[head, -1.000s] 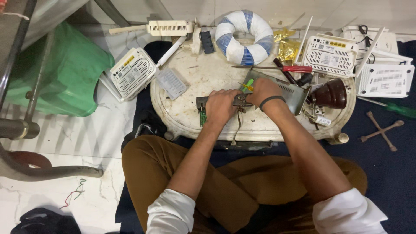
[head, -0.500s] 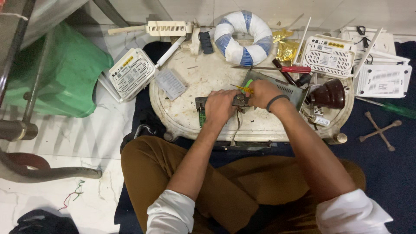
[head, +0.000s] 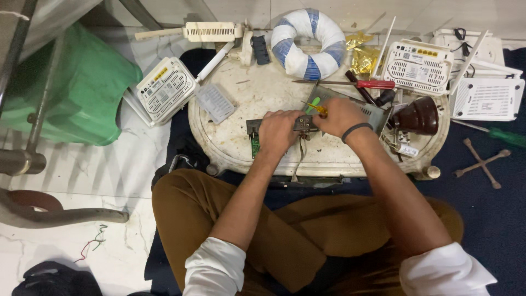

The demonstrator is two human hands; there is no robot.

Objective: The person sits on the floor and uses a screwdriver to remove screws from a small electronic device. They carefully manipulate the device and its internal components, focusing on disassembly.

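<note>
While the person sits cross-legged at a low round table (head: 235,104), both hands work on a small circuit board (head: 255,134) at its front edge.

The left hand (head: 279,131) is closed over the board, pinning it flat to the table; the right hand (head: 341,116) is curled tight around a yellow-handled tool (head: 319,109), its tip hidden at the board's right end. A grey flat cable (head: 298,159) hangs off the table edge below. Containers are few: a dark brown pot-shaped thing (head: 419,116) stands at the right, its contents hidden; a green plastic bin (head: 71,90) sits on the floor left. White routers (head: 164,87), a blue-and-white tape roll (head: 307,41) and a red-handled screwdriver (head: 375,84) lie around.
</note>
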